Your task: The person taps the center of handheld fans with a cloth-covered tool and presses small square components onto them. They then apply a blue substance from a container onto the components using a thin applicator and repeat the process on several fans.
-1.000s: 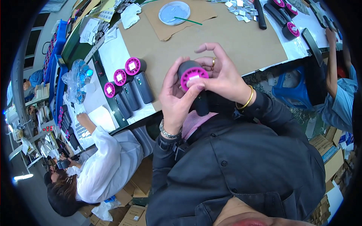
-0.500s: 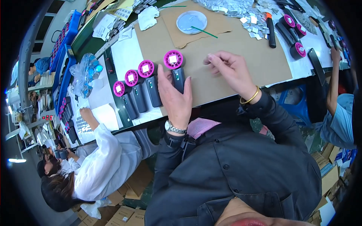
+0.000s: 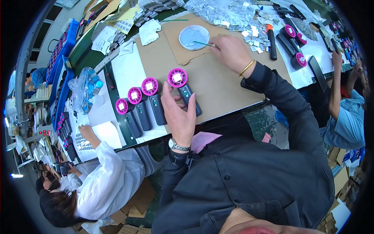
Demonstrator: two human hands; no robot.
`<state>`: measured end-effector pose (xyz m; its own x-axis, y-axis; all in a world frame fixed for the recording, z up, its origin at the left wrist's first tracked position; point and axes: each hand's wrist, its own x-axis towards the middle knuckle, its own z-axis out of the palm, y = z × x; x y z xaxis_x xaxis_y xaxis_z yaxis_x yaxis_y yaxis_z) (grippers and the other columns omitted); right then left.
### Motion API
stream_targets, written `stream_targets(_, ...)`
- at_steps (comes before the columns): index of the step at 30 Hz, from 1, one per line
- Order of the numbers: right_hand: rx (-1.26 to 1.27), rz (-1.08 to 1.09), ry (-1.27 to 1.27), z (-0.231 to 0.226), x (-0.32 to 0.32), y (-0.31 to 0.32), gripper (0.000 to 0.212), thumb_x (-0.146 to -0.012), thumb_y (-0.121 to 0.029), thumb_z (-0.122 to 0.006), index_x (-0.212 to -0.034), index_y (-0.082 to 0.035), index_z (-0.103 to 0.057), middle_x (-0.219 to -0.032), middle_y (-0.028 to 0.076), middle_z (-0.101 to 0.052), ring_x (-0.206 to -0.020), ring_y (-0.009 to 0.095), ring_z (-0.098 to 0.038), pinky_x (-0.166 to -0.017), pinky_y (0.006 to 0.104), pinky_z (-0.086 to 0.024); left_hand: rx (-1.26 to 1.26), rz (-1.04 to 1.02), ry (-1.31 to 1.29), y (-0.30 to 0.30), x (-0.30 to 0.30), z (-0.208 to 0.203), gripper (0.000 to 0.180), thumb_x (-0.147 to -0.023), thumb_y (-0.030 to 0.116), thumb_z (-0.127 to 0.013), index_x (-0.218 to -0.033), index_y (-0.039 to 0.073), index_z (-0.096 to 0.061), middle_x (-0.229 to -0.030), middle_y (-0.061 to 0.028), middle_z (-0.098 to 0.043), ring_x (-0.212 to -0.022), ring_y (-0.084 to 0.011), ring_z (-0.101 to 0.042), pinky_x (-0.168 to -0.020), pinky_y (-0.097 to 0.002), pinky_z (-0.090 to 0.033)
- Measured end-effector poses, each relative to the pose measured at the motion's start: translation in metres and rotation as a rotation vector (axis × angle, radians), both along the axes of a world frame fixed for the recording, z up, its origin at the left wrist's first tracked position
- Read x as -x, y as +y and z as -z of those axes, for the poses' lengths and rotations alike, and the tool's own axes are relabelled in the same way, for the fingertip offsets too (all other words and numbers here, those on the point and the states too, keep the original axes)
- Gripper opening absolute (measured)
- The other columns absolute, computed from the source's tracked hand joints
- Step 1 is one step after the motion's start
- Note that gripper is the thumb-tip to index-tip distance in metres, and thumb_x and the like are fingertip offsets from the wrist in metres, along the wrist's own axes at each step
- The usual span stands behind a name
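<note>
My left hand (image 3: 180, 119), with a watch at its wrist, is around a handheld fan (image 3: 177, 78) that has a pink ring, a white square at its centre and a dark grey handle. The handle lies between my thumb and curled fingers. Farther off, my right hand (image 3: 230, 52) pinches the end of a thin green stick (image 3: 202, 43). The stick's other end reaches into a round, shallow white dish (image 3: 194, 27) on brown cardboard (image 3: 177, 48). Left of my left hand, similar fans lie in a slanting row, the closest one (image 3: 150, 86) beside my fingers.
Small silvery squares (image 3: 255, 41) and clear plastic bags (image 3: 222, 11) lie at the back. An orange-and-black tool (image 3: 271, 43) and more fans (image 3: 288, 32) are on the right. At left, a person in white (image 3: 113, 169) works beside blue trays (image 3: 64, 45); another (image 3: 344, 121) sits at right.
My right hand has moved away from me to the dish and taken hold of the green stick. My left hand stays at the same fan.
</note>
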<state>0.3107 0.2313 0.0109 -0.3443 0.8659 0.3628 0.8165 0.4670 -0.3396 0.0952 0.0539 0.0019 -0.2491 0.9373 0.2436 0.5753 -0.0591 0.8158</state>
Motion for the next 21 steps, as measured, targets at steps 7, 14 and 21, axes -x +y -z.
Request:
stream_targets(7,-0.123,0.090,0.271,-0.008,-0.012,0.011,0.019,-0.096,-0.022,-0.082,-0.102,-0.003,-0.082,-0.089,0.012,-0.079,-0.078,0.031,-0.074,-0.072,0.0423,-0.057,-0.013,-0.006,0.073,0.008,0.009,-0.008,0.077,-0.096,0.012,-0.085,-0.160,-0.001,-0.046,-0.137,-0.0211,-0.058,-0.106,-0.0297,-0.065,-0.083,-0.0384,-0.060)
stream_targets(14,0.078,0.134,0.205,-0.002,-0.018,0.014,0.022,-0.097,-0.023,-0.082,-0.103,-0.002,-0.084,-0.089,0.013,-0.080,-0.072,0.023,-0.072,-0.069,0.0351,-0.055,-0.126,0.049,0.134,0.023,0.017,-0.003,0.066,-0.097,0.010,-0.083,-0.155,0.000,-0.054,-0.148,-0.0232,-0.059,-0.124,-0.0360,-0.066,-0.092,-0.0413,-0.061)
stream_targets(21,0.297,0.103,0.406,0.008,-0.025,0.026,0.030,-0.098,-0.026,-0.083,-0.105,0.003,-0.084,-0.087,0.007,-0.080,-0.072,0.014,-0.066,-0.069,0.0330,-0.054,-0.127,0.046,0.189,0.033,0.023,0.001,0.061,-0.097,0.008,-0.082,-0.151,-0.003,-0.057,-0.144,-0.0243,-0.065,-0.127,-0.0407,-0.066,-0.098,-0.0447,-0.061)
